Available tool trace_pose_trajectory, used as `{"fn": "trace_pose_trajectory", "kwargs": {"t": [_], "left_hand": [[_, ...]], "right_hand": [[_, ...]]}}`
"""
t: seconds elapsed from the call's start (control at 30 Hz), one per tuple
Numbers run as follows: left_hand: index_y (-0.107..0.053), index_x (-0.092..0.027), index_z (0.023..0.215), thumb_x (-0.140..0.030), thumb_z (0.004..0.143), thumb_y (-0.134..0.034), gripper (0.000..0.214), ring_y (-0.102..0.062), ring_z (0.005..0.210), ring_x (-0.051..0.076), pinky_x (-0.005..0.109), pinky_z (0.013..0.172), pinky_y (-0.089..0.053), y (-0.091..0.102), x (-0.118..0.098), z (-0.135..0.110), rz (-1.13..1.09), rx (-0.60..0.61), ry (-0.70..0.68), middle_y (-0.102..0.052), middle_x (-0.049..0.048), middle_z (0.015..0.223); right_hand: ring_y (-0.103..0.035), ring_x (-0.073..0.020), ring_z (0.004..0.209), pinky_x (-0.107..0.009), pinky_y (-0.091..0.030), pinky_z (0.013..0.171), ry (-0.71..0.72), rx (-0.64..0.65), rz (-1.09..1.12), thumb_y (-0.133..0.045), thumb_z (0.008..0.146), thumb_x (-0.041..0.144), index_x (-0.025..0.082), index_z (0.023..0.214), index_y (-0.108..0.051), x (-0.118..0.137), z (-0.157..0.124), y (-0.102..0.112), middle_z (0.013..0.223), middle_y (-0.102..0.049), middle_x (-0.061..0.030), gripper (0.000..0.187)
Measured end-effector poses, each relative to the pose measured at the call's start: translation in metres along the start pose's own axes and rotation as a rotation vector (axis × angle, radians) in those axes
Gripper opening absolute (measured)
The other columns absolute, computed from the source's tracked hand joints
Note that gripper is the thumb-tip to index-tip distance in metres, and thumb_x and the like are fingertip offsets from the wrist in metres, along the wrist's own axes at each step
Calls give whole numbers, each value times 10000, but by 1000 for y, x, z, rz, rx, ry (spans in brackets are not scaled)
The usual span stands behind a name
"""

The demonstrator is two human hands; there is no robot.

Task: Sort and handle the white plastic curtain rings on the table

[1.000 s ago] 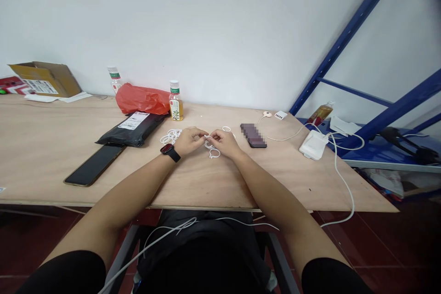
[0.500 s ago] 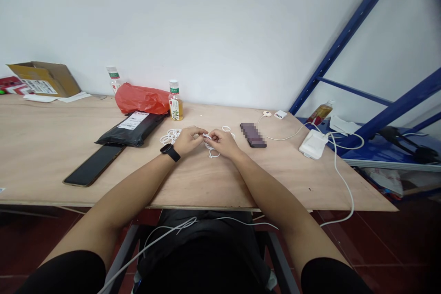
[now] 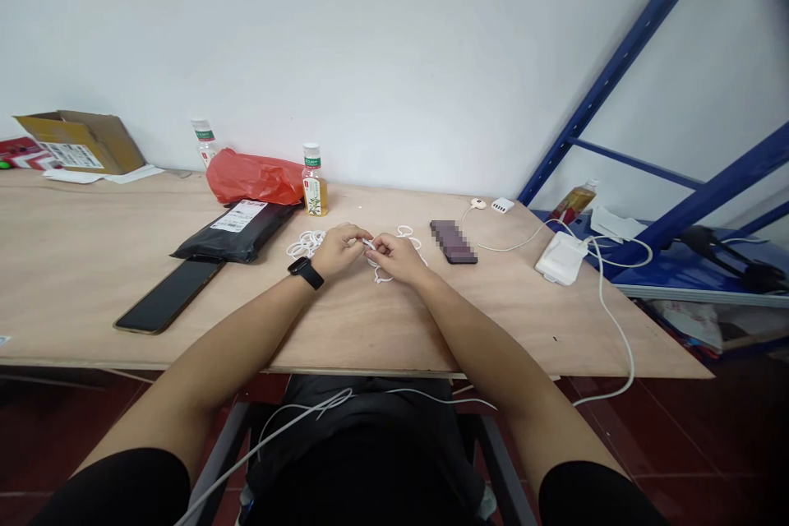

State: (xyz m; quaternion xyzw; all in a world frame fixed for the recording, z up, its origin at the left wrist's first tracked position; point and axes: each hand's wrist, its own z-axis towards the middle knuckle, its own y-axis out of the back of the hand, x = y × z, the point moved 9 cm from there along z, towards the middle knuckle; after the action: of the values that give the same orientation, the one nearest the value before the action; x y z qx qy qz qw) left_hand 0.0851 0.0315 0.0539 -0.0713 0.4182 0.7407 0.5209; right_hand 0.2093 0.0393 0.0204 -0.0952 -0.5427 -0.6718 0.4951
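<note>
My left hand (image 3: 340,249), with a black watch (image 3: 306,271) at the wrist, and my right hand (image 3: 398,255) meet just above the table. Both are closed, thumb and fingers pinching a small white plastic ring (image 3: 368,244) between them. Most of that ring is hidden by the fingertips. Beside my left hand lies a pile of white plastic rings (image 3: 303,245). More white rings lie under and around my right hand, one ring (image 3: 404,230) behind it and another ring (image 3: 383,274) in front, which shows a small tab.
Left on the wooden table (image 3: 370,337) lie a large phone (image 3: 166,296), a black parcel (image 3: 234,234), a red plastic bag (image 3: 256,177) and a drink bottle (image 3: 314,185). To the right are another phone (image 3: 454,242) and a white charger (image 3: 560,257) with cables. A blue metal frame (image 3: 616,70) stands beyond.
Both hands stay in almost the same place; the fingertips have shifted slightly around the white ring. Nothing else on the table has visibly moved.
</note>
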Motion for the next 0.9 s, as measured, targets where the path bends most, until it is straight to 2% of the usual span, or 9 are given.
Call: {"fn": "trace_pose_trajectory", "kwargs": {"t": [0.47, 0.6, 0.7, 0.8, 0.9], "left_hand": [[-741, -183, 844, -118, 769, -491, 269, -662, 876, 178, 334, 874, -523, 1, 8, 1, -81, -10, -8, -734, 56, 901], [-739, -187, 980, -162, 794, -522, 287, -653, 967, 207, 370, 924, -502, 8, 10, 0, 73, -36, -1, -732, 67, 1008], [-735, -176, 1004, -178, 800, -503, 309, -641, 940, 221, 390, 913, -487, 15, 11, 1, 233, -28, -5, -732, 69, 972], [-740, -173, 980, -191, 787, -499, 309, -628, 919, 232, 410, 918, -460, 18, 15, 3, 367, 50, 12, -730, 70, 931], [-752, -199, 894, -232, 763, -539, 253, -599, 1023, 269, 479, 997, -385, 15, 23, 1, 515, 197, 62, -717, 79, 1034]], "right_hand": [[-497, -103, 571, -225, -307, 577, 2, 37, -53, -624, 854, 376, 202, 828, -617, 2, -1, -4, 617, -604, 53, 176], [-522, -115, 598, -232, -299, 579, -73, -57, -164, -631, 851, 400, 208, 817, -635, -6, 2, 8, 632, -621, 40, 195], [-559, -139, 647, -243, -309, 592, -167, -155, -301, -624, 845, 378, 220, 829, -652, -15, 3, 25, 677, -650, 21, 161], [-593, -169, 713, -257, -319, 608, -275, -217, -423, -592, 852, 355, 243, 894, -671, -23, 1, 39, 737, -681, 5, 143], [-609, -190, 765, -266, -316, 611, -328, -198, -491, -616, 834, 419, 259, 921, -678, -28, -1, 43, 786, -700, -8, 193]]}}
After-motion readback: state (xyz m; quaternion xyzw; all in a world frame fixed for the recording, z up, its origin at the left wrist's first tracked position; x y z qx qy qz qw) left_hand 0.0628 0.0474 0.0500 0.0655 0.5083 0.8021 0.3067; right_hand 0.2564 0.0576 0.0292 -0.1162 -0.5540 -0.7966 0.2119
